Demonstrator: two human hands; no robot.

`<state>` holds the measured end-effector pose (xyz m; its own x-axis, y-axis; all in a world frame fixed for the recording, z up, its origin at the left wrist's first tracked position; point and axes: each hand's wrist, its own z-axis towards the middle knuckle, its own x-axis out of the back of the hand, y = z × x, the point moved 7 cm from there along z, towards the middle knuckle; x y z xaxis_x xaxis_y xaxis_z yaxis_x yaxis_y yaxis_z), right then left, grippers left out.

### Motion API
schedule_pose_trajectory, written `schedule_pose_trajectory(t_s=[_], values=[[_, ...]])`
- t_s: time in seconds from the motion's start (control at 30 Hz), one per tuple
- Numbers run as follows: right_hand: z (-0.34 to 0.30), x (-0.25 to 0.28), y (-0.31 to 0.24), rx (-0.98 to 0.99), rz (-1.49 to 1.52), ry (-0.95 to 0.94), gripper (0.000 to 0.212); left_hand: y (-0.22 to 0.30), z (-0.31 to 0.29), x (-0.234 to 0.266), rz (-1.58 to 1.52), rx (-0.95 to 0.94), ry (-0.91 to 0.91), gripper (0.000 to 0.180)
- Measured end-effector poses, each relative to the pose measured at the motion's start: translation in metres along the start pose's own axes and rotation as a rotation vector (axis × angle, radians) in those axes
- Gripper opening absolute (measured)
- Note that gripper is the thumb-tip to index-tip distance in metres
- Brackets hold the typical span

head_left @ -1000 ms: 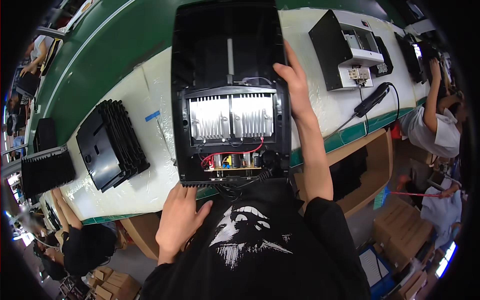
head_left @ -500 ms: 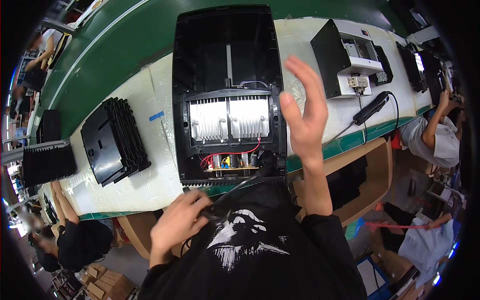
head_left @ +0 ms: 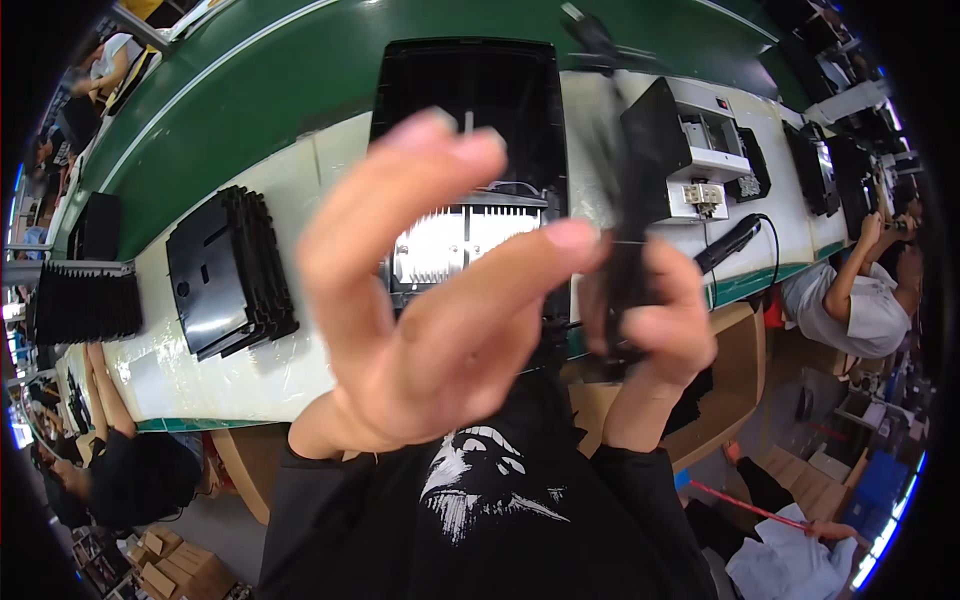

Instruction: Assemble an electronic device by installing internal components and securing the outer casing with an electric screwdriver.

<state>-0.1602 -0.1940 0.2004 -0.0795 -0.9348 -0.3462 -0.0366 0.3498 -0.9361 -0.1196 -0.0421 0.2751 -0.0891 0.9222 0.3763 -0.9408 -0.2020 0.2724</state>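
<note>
Head view looks down on a left hand [head_left: 430, 310] raised close to the lens, its fingers [head_left: 400, 190] spread apart and slightly curled, holding nothing. Just beside it the right hand [head_left: 655, 320] is also lifted, its fingers closed around a thin dark strip [head_left: 615, 200] that rises upright from the fist and is blurred, so its kind cannot be told. Behind both hands, on the white tabletop [head_left: 250, 370], lies an open black housing [head_left: 470, 90] with a ribbed silver heat sink [head_left: 455, 245] in its lower half; the left hand covers much of it. To the left on the tabletop sits a stack of black ribbed covers [head_left: 230, 270], and farther left another stack of ribbed black parts [head_left: 85, 300]. To the right stands a black and white box-shaped unit [head_left: 690, 150], with a black handheld tool [head_left: 730, 242] on a cable lying near the tabletop's front edge. A green conveyor belt [head_left: 260, 70] runs along the far side of the tabletop. At the right edge a person in a white shirt [head_left: 850, 300] works at the same line.
</note>
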Motion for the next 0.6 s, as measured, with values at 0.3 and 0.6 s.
schedule_pose_trajectory(t_s=[0.3, 0.6], values=[[-0.101, 0.126, 0.058, 0.333, 0.331, 0.17, 0.019, -0.003, -0.096, -0.064, -0.41, 0.498, -0.536, 0.033], [-0.108, 0.127, 0.067, 0.347, 0.391, 0.363, 0.025, 0.015, -0.086, -0.106, -0.367, 0.318, -0.754, 0.036]])
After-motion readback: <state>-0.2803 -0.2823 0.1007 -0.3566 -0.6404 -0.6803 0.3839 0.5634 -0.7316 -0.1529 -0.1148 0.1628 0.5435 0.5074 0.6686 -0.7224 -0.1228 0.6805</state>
